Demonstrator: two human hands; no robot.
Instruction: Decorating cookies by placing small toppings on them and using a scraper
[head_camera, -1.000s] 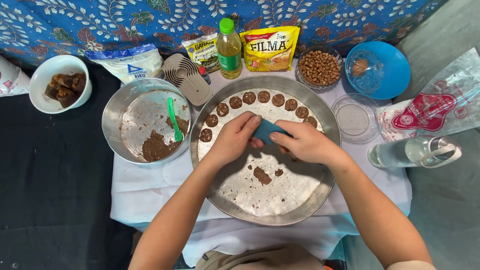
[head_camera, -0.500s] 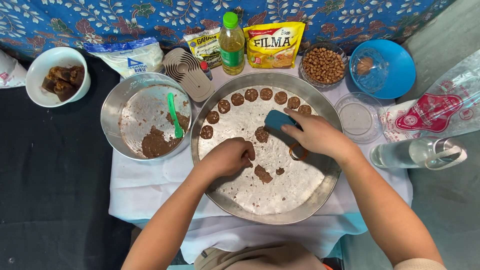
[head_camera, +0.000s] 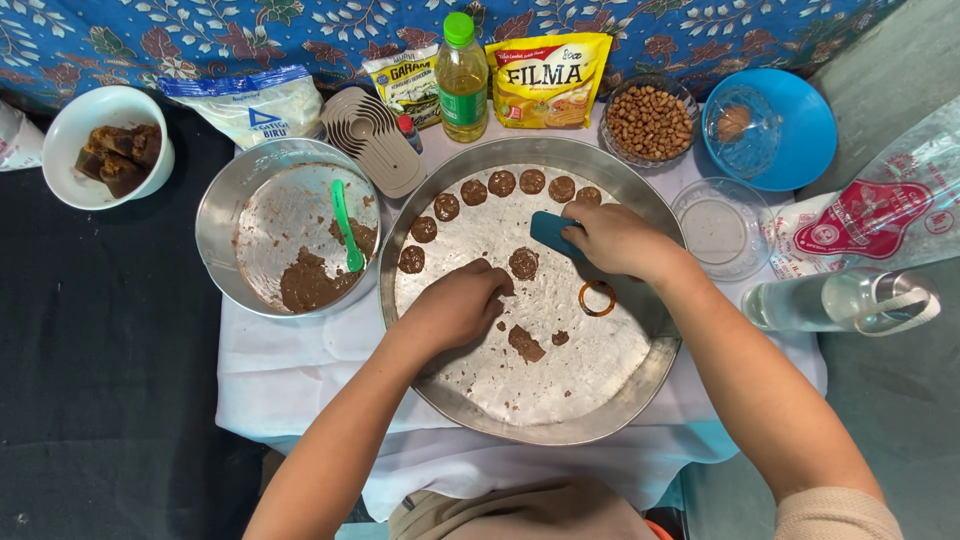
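Note:
A large round metal tray (head_camera: 600, 425) lies before me with several flat brown dough discs (head_camera: 502, 184) along its far rim and one disc (head_camera: 524, 263) near the middle. My right hand (head_camera: 615, 238) grips a blue scraper (head_camera: 551, 231) over the tray's far right part. My left hand (head_camera: 458, 303) rests knuckles up on the tray's left side, fingers curled on the metal beside that middle disc. A thin round ring cutter (head_camera: 597, 298) lies on the tray right of centre. Loose scraps of brown dough (head_camera: 524, 343) sit near the middle.
A metal bowl (head_camera: 225, 215) with brown dough and a green spatula (head_camera: 346, 225) stands left. Behind are a white bowl of brown blocks (head_camera: 108, 150), bags, an oil bottle (head_camera: 462, 78), a peanut bowl (head_camera: 650, 122), a blue bowl (head_camera: 800, 130). A glass bottle (head_camera: 840, 300) lies right.
My left hand moved from the far rim down to the tray's left middle. My right hand shifted with the scraper, uncovering the ring cutter on the tray. A disc now lies mid-tray.

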